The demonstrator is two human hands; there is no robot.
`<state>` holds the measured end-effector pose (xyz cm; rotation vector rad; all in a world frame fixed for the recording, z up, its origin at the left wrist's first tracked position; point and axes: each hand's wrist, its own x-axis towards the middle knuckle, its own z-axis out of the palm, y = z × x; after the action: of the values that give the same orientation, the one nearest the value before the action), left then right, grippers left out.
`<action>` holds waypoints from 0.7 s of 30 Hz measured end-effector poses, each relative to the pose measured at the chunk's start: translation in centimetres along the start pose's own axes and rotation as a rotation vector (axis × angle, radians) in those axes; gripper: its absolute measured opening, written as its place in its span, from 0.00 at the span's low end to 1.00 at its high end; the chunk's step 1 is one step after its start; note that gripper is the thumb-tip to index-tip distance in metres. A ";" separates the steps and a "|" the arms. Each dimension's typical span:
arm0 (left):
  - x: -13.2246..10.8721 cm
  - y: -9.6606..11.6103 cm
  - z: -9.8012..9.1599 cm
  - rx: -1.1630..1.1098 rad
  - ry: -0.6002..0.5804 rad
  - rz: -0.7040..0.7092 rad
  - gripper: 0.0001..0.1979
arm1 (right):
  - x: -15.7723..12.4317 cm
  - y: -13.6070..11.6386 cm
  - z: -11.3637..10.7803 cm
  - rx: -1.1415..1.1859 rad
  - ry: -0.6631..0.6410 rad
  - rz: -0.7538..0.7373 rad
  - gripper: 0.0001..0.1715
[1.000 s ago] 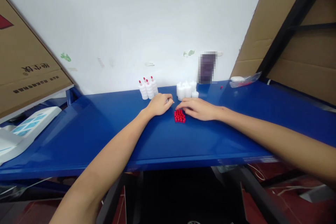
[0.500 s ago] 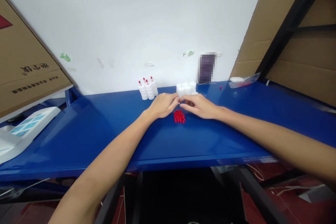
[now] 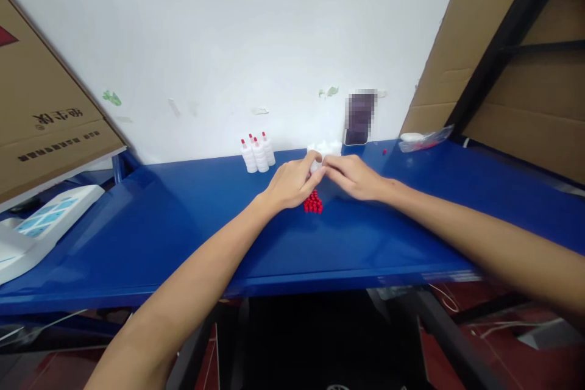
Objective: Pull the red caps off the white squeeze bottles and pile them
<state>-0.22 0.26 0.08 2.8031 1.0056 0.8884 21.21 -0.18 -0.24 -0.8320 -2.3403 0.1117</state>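
A small white plastic bottle (image 3: 315,166) is wrapped in the fingers of my left hand (image 3: 290,184), tilted and mostly covered. My right hand (image 3: 354,177) meets it from the right with thumb and fingertips pinched together at the bottle's end. What those fingertips pinch is hidden. Just below my left hand, a cluster of small red caps (image 3: 313,202) lies on the blue table (image 3: 347,244). Behind both hands stand several white bottles (image 3: 331,148) without red caps, partly covered. To the left, a group of white bottles with red tips (image 3: 258,155) stands upright near the wall.
A phone (image 3: 359,119) leans on the wall at the back. One loose red cap (image 3: 384,152) and a clear plastic bag (image 3: 425,141) lie to the right. A white device with blue panels (image 3: 50,225) sits at left. Cardboard (image 3: 525,97) borders the right side.
My left hand has shifted slightly right and taken hold of a white bottle. My right hand has moved up a little, and its fingertips have closed against the bottle's end.
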 end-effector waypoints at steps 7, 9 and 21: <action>0.5 -1.2 -0.3 -0.018 0.103 -0.087 0.12 | -0.1 3.2 -2.2 -0.115 0.231 0.196 0.21; 0.5 -1.8 -0.3 0.020 0.103 -0.095 0.13 | -0.3 3.9 -2.3 -0.120 0.268 0.243 0.21; 0.3 -2.5 0.0 0.040 0.078 -0.011 0.12 | -0.6 6.7 -2.2 -0.199 0.381 0.402 0.16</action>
<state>-1.47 2.41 -0.37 2.8128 1.0589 0.9948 26.53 4.53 -0.70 -1.2921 -1.8258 -0.1057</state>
